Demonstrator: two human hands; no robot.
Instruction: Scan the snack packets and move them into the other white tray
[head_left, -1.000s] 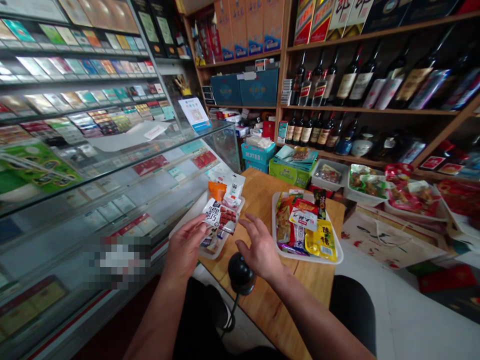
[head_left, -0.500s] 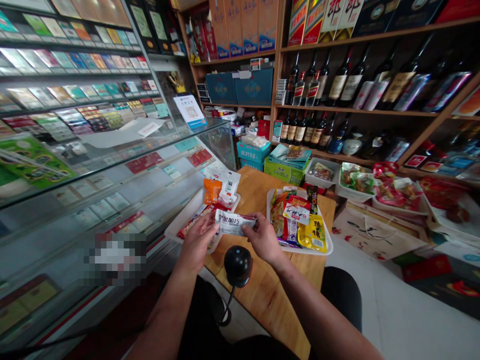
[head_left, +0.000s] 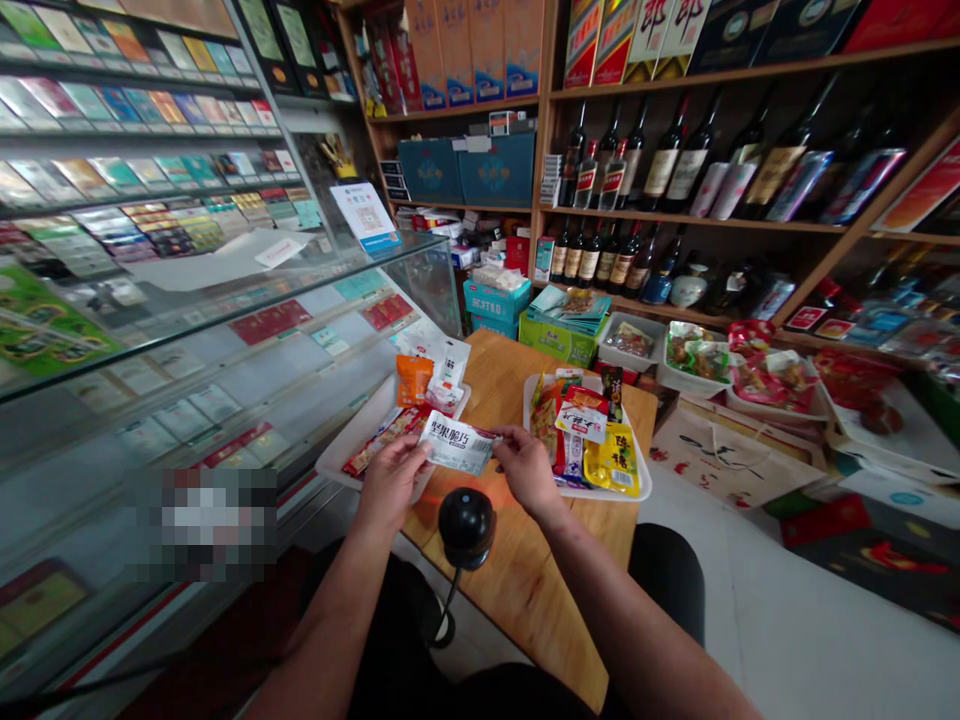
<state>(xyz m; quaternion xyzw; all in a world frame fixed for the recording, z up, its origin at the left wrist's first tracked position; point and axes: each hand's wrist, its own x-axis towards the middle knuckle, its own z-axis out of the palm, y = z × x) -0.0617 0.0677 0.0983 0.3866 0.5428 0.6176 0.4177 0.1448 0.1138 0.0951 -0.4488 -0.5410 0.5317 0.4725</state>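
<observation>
A silvery-white snack packet [head_left: 459, 445] with dark printed characters is stretched between both hands above the wooden table. My left hand [head_left: 396, 475] pinches its left end, and my right hand [head_left: 526, 470] pinches the right end. Just below the packet stands a black round scanner [head_left: 466, 525] with a cable, and a reddish glow shows on the wood beside it. Near my left hand, a white tray [head_left: 337, 462] holds several snack packets, one of them orange [head_left: 414, 381]. To the right, another white tray [head_left: 643, 480] carries red, yellow and purple packets.
A glass display counter [head_left: 292, 300] runs along the left. Shelves of bottles [head_left: 667, 160] fill the back. White bins of packaged food [head_left: 694, 365] and a carton [head_left: 739, 450] line the right. Behind the table sits a green box [head_left: 559, 340].
The packet has been turned over in my hands: its characters, upside down before, now read upright, and the face is tilted up more. The view has shifted slightly. Reddish light now shows by the scanner.
</observation>
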